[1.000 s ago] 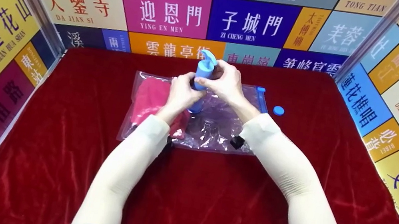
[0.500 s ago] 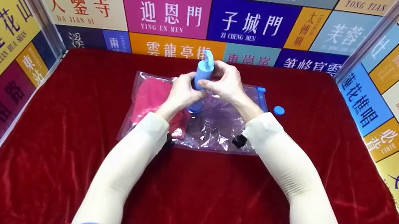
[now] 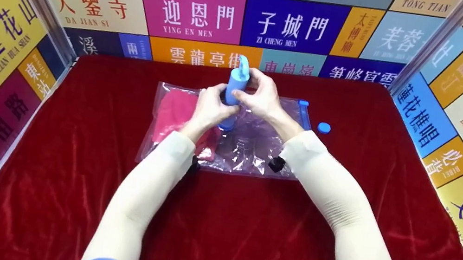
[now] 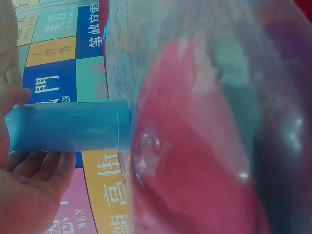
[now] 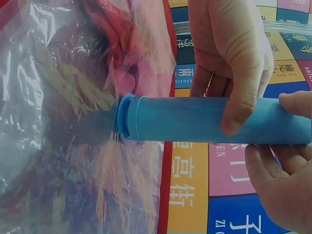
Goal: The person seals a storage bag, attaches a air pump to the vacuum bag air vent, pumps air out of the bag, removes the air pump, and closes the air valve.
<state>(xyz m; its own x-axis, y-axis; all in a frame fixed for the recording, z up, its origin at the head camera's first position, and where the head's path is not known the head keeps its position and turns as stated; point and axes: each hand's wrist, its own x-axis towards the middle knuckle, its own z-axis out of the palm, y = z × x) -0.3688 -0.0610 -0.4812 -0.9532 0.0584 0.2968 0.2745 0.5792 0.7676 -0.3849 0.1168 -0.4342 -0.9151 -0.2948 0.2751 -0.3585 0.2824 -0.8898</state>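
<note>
A blue hand pump [image 3: 236, 86] stands upright on a clear plastic storage bag [image 3: 250, 156]. My left hand [image 3: 213, 105] holds the barrel around its middle. Higher up, just below the handle [image 3: 243, 65], my right hand [image 3: 263, 95] grips it between thumb and fingers. Folded pink cloth [image 3: 175, 113] lies inside the bag's left part. In the right wrist view, the pump's lower end sits against a blue round valve [image 5: 125, 118] on the bag. The left wrist view shows the barrel [image 4: 73, 126] meeting the bag, with the cloth close behind the plastic.
To the right of the bag lies a round blue cap [image 3: 324, 128]. A blue zip strip [image 3: 304, 114] runs along the bag's right edge. Dark red velvet [image 3: 243, 231] covers the table, and panels with printed signs [image 3: 190, 12] surround it on three sides.
The pump's handle has turned, from spread sideways to nearly edge-on in the head view. Both hands keep hold of the barrel in about the same place.
</note>
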